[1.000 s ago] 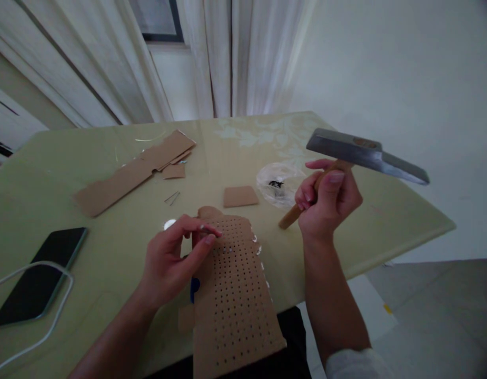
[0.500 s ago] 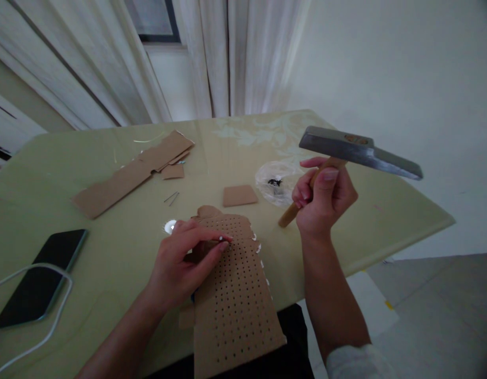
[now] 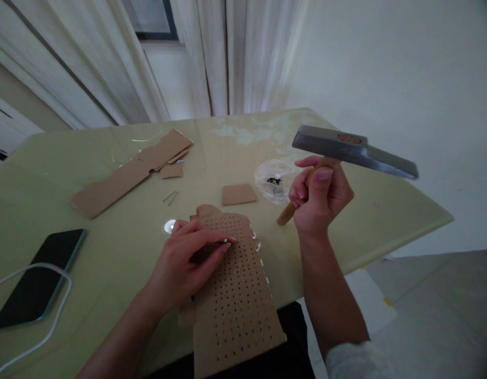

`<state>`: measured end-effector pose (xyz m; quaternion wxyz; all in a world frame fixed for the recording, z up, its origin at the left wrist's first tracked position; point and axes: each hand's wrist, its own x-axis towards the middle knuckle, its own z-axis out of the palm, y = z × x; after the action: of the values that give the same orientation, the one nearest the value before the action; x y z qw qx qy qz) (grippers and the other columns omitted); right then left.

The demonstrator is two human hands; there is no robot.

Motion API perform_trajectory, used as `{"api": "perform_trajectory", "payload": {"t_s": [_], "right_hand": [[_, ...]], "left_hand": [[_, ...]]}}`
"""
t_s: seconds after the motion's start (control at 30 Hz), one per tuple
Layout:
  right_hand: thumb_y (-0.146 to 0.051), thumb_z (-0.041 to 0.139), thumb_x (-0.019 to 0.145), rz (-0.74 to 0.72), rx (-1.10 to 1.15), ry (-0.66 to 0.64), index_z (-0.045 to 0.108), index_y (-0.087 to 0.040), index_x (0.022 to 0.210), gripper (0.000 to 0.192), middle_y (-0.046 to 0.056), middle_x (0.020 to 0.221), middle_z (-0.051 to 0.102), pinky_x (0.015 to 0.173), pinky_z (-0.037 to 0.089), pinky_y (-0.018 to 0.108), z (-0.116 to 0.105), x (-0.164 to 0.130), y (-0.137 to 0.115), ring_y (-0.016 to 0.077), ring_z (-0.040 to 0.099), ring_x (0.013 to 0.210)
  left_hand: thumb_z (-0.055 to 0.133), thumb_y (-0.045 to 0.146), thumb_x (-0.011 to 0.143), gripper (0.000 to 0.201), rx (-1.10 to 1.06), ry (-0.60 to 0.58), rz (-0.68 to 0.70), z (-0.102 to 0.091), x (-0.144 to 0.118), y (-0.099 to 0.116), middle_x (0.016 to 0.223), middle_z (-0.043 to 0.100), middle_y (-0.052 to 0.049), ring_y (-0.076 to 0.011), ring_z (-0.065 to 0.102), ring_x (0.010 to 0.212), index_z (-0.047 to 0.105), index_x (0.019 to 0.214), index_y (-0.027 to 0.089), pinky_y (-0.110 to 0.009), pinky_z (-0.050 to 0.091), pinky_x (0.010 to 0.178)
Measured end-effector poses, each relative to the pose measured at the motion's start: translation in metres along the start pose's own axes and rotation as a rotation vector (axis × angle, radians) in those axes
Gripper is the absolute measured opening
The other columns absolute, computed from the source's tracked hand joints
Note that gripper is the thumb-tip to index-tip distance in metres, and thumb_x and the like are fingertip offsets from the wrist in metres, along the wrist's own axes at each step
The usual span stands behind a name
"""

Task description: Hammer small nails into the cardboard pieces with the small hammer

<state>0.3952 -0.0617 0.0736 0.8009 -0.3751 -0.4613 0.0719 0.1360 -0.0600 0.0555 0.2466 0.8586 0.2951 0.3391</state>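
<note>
Table (image 3: 109, 247): plastic bag (image 3: 275, 181) with nails (image 3: 274, 181)

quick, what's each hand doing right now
Left hand: fingertips pinched on a small nail set against the perforated cardboard.
Right hand: closed around the hammer handle, head raised.

The right hand (image 3: 320, 197) grips a raised hammer (image 3: 351, 151); the left hand (image 3: 184, 263) pinches a nail (image 3: 224, 241) on perforated cardboard (image 3: 235, 300).

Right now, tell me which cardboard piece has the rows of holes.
The perforated cardboard sheet under the left hand, overhanging the table's near edge. The long strip and small square farther back are plain.
</note>
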Motion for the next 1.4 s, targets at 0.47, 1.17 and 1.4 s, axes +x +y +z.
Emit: {"api": "perform_trajectory", "payload": {"t_s": [0.47,1.17,1.4], "right_hand": [[-0.061,0.067,0.107,0.024,-0.105,0.012,0.076,-0.030,0.093,0.035,-0.006,0.056,0.038,0.039,0.021,0.029,0.0000,-0.0010,0.0012,0.0121,0.030,0.039],[-0.056,0.069,0.107,0.024,-0.041,-0.023,0.076,-0.022,0.096,0.036,-0.008,0.058,0.042,0.039,0.025,0.023,0.0002,-0.0014,-0.0001,0.0081,0.032,0.042],[-0.056,0.068,0.108,0.027,-0.053,-0.035,0.076,-0.022,0.096,0.037,-0.008,0.058,0.042,0.039,0.025,0.023,-0.0008,-0.0019,0.0000,0.0082,0.032,0.042]], "left_hand": [[0.072,0.025,0.103,0.015,0.008,-0.016,0.021,-0.0012,-0.0008,0.0001,0.080,0.075,0.002,-0.0187,0.064,0.073,0.083,0.109,0.032,-0.040,0.043,0.076],[0.072,0.021,0.102,0.016,0.020,-0.007,0.055,0.0019,-0.0007,-0.0005,0.083,0.076,0.003,-0.0182,0.065,0.075,0.081,0.111,0.031,-0.039,0.042,0.079],[0.069,0.023,0.104,0.014,0.037,-0.036,0.091,0.0010,0.0018,0.0015,0.090,0.083,0.002,-0.0196,0.068,0.076,0.080,0.110,0.029,-0.041,0.042,0.079]]}}
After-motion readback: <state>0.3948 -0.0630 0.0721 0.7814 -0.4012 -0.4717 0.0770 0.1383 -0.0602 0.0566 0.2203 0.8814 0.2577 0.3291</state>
